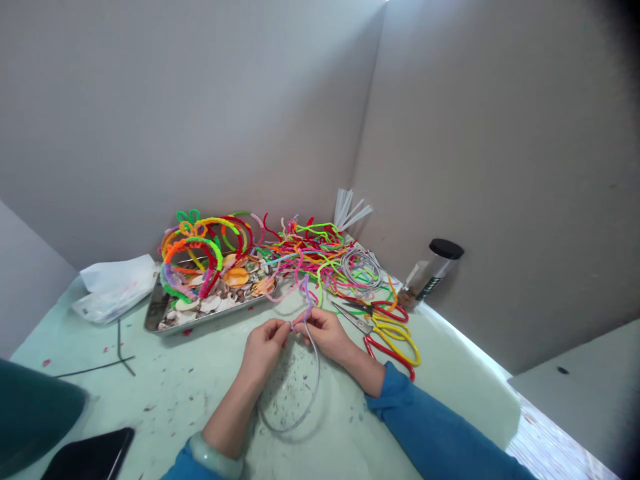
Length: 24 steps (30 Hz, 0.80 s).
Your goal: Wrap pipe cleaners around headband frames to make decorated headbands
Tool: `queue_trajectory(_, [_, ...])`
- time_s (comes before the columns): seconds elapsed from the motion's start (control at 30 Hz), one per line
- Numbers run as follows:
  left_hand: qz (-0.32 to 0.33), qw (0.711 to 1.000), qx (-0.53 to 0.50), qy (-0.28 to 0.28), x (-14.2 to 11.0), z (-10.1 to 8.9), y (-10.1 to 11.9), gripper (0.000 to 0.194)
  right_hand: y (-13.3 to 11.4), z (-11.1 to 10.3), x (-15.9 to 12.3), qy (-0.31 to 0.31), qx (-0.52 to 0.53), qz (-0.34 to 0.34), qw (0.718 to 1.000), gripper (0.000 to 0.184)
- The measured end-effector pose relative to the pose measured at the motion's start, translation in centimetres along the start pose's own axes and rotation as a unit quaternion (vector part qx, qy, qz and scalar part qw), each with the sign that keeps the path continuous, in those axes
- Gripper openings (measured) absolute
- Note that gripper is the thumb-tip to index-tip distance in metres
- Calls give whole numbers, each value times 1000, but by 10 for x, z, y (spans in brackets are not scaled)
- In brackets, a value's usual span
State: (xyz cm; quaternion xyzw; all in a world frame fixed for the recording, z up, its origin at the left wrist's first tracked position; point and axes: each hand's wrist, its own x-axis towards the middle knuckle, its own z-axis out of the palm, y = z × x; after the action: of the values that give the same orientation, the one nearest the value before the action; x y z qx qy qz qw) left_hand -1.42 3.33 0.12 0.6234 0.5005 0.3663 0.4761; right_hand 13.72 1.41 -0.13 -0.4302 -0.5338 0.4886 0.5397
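Note:
A grey wire hoop (316, 383) hangs below my two hands, its lower curve close to the table. At its top, a purple pipe cleaner (307, 293) runs between my fingers, with one end sticking up. My left hand (263, 347) pinches the hoop where a bit of purple is wound on it. Close beside it, my right hand (327, 333) is closed on the purple pipe cleaner, near the hoop's right side. The fingers partly hide where hoop and pipe cleaner meet.
Behind my hands stand a metal tray (200, 325) of shells, colourful pipe-cleaner hoops (215, 260) and a heap of loose pipe cleaners (320, 247). To the right lie scissors (395, 333), a coil of grey wire (361, 270) and a black-lidded jar (435, 270). A phone (90, 457) lies front left.

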Motion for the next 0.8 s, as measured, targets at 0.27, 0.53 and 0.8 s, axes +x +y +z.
queue_trajectory(0.27, [-2, 1000, 11, -13, 1, 1, -1, 36, 6, -2, 2, 76, -68, -32, 994, 15])
queue_trajectory(0.53, [-21, 1000, -15, -14, 1, 1, -1, 35, -2, -2, 3, 12, -19, 5, 1000, 18])
queue_trajectory(0.8, [-74, 994, -86, -3, -1, -1, 7, 39, 1, -1, 2, -2, 3, -9, 1000, 20])
